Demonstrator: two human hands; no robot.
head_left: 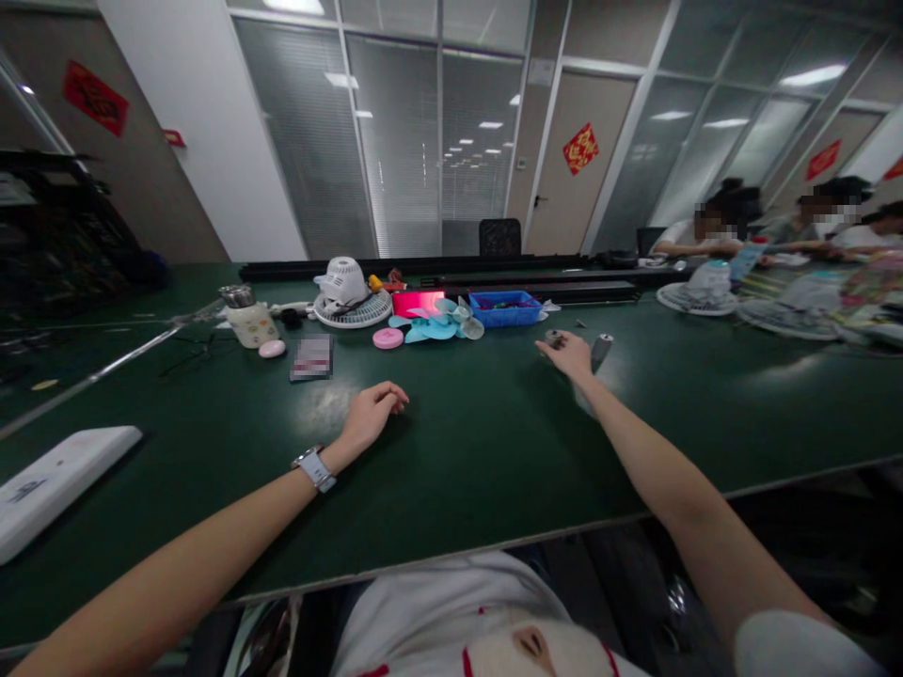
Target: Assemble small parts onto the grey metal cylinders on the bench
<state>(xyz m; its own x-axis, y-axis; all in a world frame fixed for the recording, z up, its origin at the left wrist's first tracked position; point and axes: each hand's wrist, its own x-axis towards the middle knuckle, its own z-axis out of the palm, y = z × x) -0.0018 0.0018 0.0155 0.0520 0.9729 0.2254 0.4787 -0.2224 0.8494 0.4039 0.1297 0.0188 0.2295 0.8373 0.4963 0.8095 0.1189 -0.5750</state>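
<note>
My left hand [373,412] rests on the green tabletop with its fingers loosely bent and a little apart; I see nothing in it. A watch with a pale strap [315,468] is on that wrist. Farther right, my right hand [570,357] reaches forward, its fingers bent around a small, dark, partly metallic thing [555,337] that is mostly hidden. Just beyond that hand, a grey cylindrical object [602,349] stands tilted; its kind is unclear. Left of the right hand is a blue bin [504,310] with small dark parts inside.
Light-blue fan blades [430,324], a pink round lid [388,338] and a white fan body [345,287] lie along the back. A patterned jar [252,324] is at left, a white case [63,480] nearer me. Several people sit far right near fan parts [705,290].
</note>
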